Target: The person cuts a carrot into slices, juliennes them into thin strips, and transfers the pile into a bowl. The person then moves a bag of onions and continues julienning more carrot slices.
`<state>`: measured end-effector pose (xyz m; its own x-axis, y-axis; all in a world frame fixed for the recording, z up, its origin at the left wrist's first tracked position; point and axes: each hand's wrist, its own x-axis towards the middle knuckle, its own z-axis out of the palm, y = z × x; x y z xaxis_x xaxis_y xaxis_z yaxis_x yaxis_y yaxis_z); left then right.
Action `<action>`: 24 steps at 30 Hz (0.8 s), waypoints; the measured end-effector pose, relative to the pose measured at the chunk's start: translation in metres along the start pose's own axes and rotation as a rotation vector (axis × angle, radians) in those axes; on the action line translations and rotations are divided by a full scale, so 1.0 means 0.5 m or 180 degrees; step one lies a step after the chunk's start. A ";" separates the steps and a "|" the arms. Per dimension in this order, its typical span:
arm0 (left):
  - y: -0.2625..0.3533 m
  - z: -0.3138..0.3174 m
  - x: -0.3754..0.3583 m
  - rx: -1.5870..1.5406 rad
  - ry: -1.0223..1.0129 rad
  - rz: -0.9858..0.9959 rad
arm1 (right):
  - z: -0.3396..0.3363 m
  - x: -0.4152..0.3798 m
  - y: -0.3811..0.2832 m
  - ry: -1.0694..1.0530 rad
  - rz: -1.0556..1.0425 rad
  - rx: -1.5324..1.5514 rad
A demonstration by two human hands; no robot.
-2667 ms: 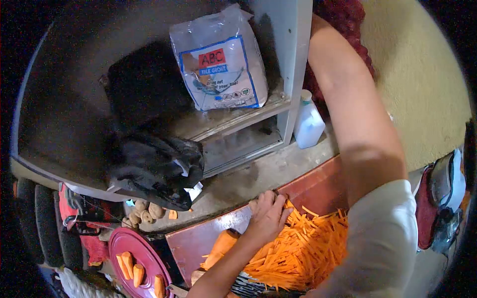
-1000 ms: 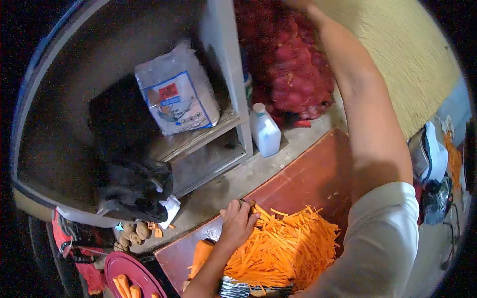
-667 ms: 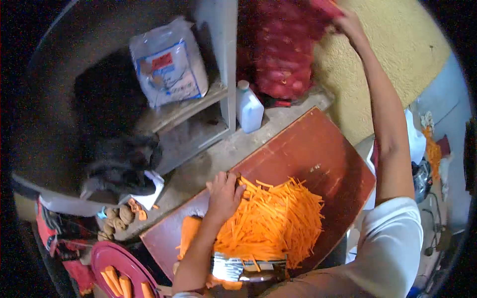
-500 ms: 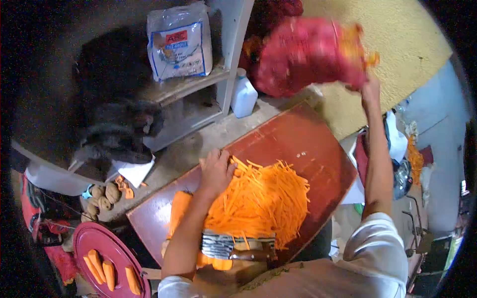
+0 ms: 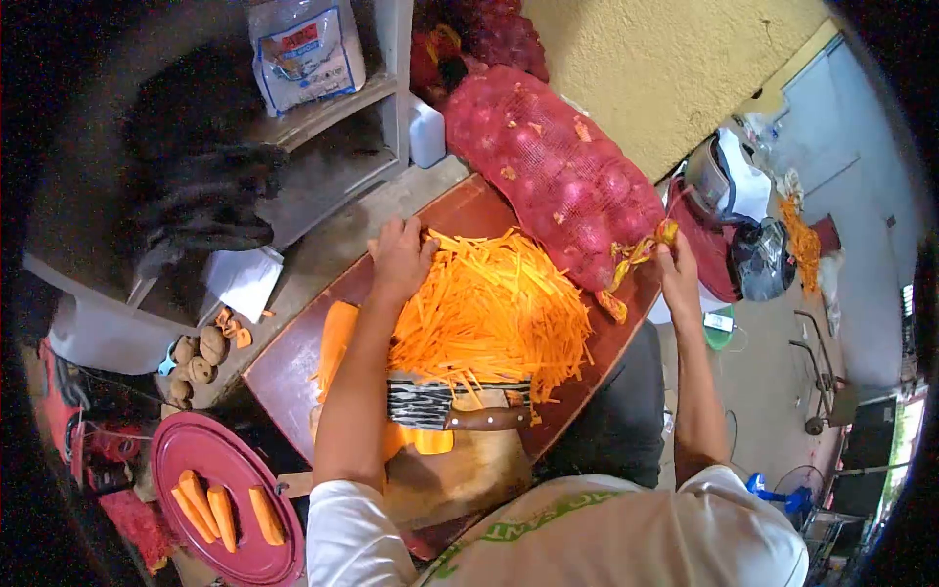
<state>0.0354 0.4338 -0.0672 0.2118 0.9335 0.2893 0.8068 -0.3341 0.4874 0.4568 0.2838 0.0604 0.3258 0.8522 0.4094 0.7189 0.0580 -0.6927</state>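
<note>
My right hand [image 5: 677, 276] grips the yellow tied end of a red mesh sack of onions [image 5: 558, 161]. The sack lies slantwise over the far right part of a red-brown table [image 5: 337, 391], close to a heap of shredded carrot [image 5: 489, 313]. My left hand [image 5: 401, 256] rests at the heap's far left edge, fingers lowered and somewhat apart, holding nothing that I can see. Under my left forearm is a whole peeled carrot [image 5: 337, 338]. Nearer me, a knife [image 5: 489, 419] with a brown handle and a black-and-white patterned blade lies across a wooden board [image 5: 469, 479].
At lower left, a red lid-like plate [image 5: 166, 465] bears several peeled carrots. Potatoes [image 5: 202, 354] lie on the ledge beyond the table. A shelf [image 5: 342, 103] holds a printed plastic bag [image 5: 308, 54]; a white jug [image 5: 426, 132] stands beside it. Helmets [image 5: 709, 176] sit at right.
My right hand has brought the onion sack down and nearer, from the air by the yellow wall onto the table's far end. My left hand stays by the carrot heap.
</note>
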 end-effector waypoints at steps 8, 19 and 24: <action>-0.043 0.051 0.005 -0.0069 0.0238 0.0178 | 0.093 0.117 0.094 0.0532 -0.0791 -0.1052; -0.072 0.042 0.018 0.0092 0.0051 0.0291 | 0.121 0.112 0.116 0.0685 -0.0486 -0.0059; -0.121 0.090 0.033 0.0196 0.0584 0.0551 | 0.106 0.126 0.158 0.0302 -0.0455 -0.0557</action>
<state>0.0151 0.4751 -0.1291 0.2506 0.8221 0.5113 0.8005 -0.4730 0.3681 0.5015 0.3696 -0.0003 0.2634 0.7888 0.5554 0.8546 0.0763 -0.5137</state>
